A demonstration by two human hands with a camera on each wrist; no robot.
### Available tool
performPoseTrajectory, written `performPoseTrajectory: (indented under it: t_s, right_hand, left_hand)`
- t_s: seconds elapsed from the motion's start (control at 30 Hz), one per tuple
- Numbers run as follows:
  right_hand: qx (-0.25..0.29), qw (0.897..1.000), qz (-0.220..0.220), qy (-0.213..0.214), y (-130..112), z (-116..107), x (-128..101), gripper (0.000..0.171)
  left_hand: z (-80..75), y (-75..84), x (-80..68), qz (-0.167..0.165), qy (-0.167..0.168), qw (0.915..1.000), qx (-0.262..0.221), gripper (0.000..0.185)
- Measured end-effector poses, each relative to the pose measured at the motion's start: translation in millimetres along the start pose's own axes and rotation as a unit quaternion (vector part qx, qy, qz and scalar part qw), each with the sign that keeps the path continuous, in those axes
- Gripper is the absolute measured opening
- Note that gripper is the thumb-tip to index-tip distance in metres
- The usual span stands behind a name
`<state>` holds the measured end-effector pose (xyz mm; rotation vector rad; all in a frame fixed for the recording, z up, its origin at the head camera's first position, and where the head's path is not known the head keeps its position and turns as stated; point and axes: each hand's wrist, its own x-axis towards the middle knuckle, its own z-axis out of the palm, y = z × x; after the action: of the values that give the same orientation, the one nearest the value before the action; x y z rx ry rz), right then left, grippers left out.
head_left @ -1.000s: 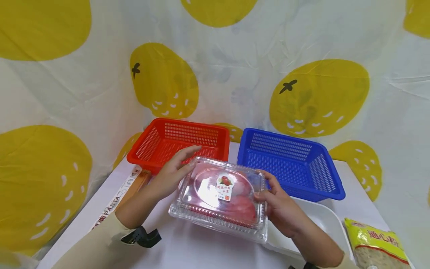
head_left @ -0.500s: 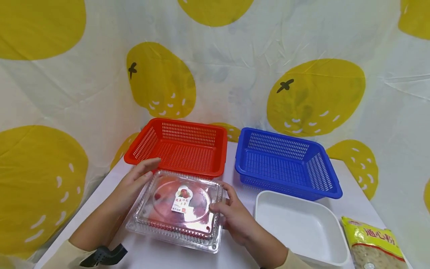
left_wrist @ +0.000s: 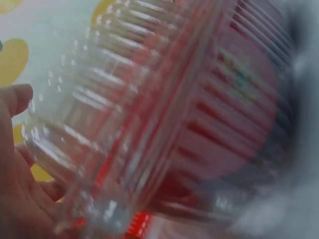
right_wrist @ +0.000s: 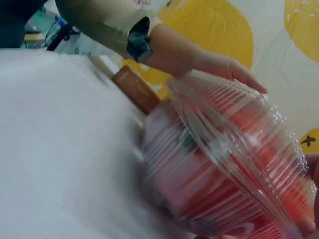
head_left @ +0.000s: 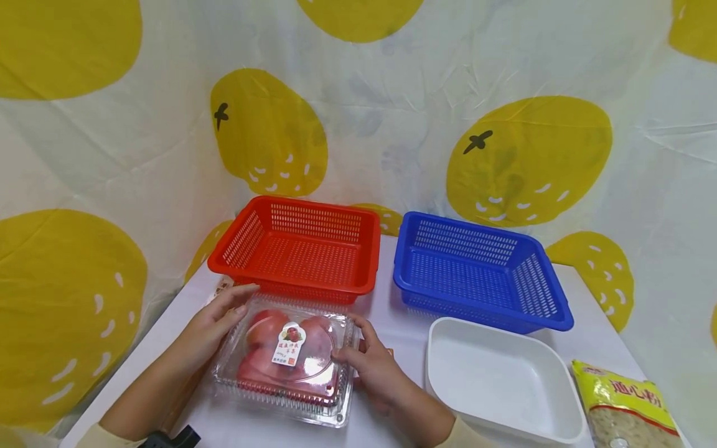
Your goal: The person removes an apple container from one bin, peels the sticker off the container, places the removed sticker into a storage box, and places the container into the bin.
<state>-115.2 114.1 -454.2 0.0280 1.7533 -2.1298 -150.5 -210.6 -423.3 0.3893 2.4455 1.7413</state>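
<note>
A clear plastic clamshell box of red apples [head_left: 291,364] lies low over the near part of the table, its ribbed sides filling much of both wrist views. My right hand [head_left: 376,367] grips its right edge, thumb on top of the lid and fingers along the side. On the opposite side my left hand [head_left: 204,333] touches the back left corner with fairly straight fingers. A label [head_left: 288,343] with an apple picture sits on the lid. Beneath my left forearm runs a long brown pasta box [right_wrist: 137,89], mostly hidden in the head view.
Behind the clamshell stands a red plastic basket [head_left: 366,274], and a blue basket [head_left: 411,283] is to its right. A white tray [head_left: 504,373] sits in front of the blue one. Far right lies a yellow bag of pasta [head_left: 630,404]. A patterned cloth [head_left: 386,124] hangs behind.
Both hands have brought the clamshell box left and down, from in front of the baskets to the near left of the table. The white tray has come into fuller view.
</note>
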Motion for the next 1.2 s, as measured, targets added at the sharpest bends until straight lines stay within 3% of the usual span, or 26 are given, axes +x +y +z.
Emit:
performPoseTrajectory:
  t_s: [0.13, 0.43, 0.53, 0.67, 0.77, 0.9, 0.97, 1.03, 1.13, 1.2]
  right_hand:
    - [-0.048, 0.999, -0.006, 0.007, -2.8, -0.8, -1.6, 0.077]
    - [-0.153, 0.988, -0.004, 0.028, -16.8, -4.6, -9.3, 0.084]
    - [-0.198, 0.980, -0.011, 0.033, -24.7, -6.1, -10.3, 0.083]
    - [-0.275, 0.960, -0.028, 0.042, -40.2, -9.2, -9.9, 0.082]
    - [-0.358, 0.931, -0.067, 0.028, -53.5, -11.5, -7.3, 0.076]
    - [-0.473, 0.863, -0.173, -0.035, -70.0, -12.6, -1.1, 0.064]
    - [-0.505, 0.829, -0.227, -0.083, -77.4, -11.8, 2.7, 0.060]
    - [-0.524, 0.801, -0.258, -0.132, -84.8, -9.3, 7.6, 0.057]
    - [-0.540, 0.773, -0.275, -0.190, -93.9, -3.2, 17.4, 0.054]
    - [-0.548, 0.764, -0.267, -0.214, -97.4, 2.3, 25.9, 0.054]
  left_hand:
    - [0.4, -2.2, 0.6, -0.014, -0.005, 0.9999, 0.003, 0.051]
    - [7.2, -11.2, 1.5, -0.005, -0.010, 0.9998, 0.016, 0.048]
    - [8.0, -13.6, 1.1, 0.001, -0.009, 0.9996, 0.027, 0.047]
    - [7.9, -15.1, 1.4, 0.009, -0.009, 0.9987, 0.048, 0.047]
    - [7.5, -16.0, 2.0, 0.020, -0.010, 0.9979, 0.061, 0.045]
    - [7.2, -16.4, 2.3, 0.032, -0.010, 0.9965, 0.077, 0.044]
    - [7.3, -16.7, 2.1, 0.031, -0.009, 0.9963, 0.080, 0.044]
    - [7.2, -17.7, 1.4, 0.029, -0.008, 0.9963, 0.080, 0.045]
    - [7.2, -18.9, 0.0, 0.024, -0.007, 0.9964, 0.081, 0.046]
    - [7.0, -19.1, -1.0, 0.022, -0.006, 0.9963, 0.083, 0.047]
